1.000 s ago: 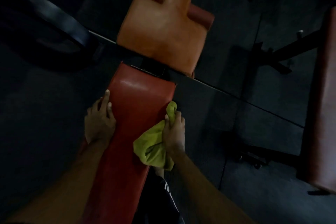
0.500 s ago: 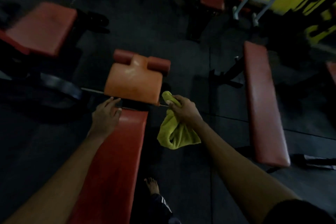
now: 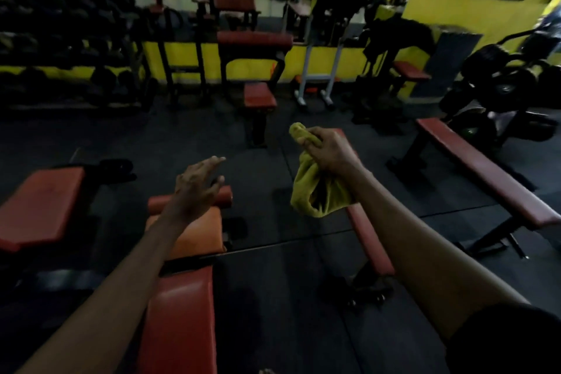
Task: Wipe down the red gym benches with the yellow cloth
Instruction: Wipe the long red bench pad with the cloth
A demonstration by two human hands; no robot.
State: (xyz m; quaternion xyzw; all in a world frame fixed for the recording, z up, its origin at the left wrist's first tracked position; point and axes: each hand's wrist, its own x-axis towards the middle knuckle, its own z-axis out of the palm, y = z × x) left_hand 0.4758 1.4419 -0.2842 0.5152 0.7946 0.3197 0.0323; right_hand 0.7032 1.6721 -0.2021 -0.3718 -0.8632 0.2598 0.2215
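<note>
Red gym benches (image 3: 179, 328): I am counting several on the dark floor (image 3: 273, 143). The near bench (image 3: 182, 297) is running up the lower centre of the frame, its orange seat pad (image 3: 200, 231) sitting above. A flat bench (image 3: 485, 173) is lying at right. A middle bench (image 3: 368, 240) is showing partly behind the right forearm (image 3: 425, 237). A left bench (image 3: 42, 200) is sitting at the left edge.

Yellow cloth (image 3: 315, 191): hanging bunched right of centre, touching no bench, so I am judging it is being carried between surfaces.

Right hand (image 3: 331, 152): gripping the cloth's top, fingers curled round it.

Left hand (image 3: 194, 188): hovering over the seat pad, fingers spread, holding nothing, probably balancing.
</note>
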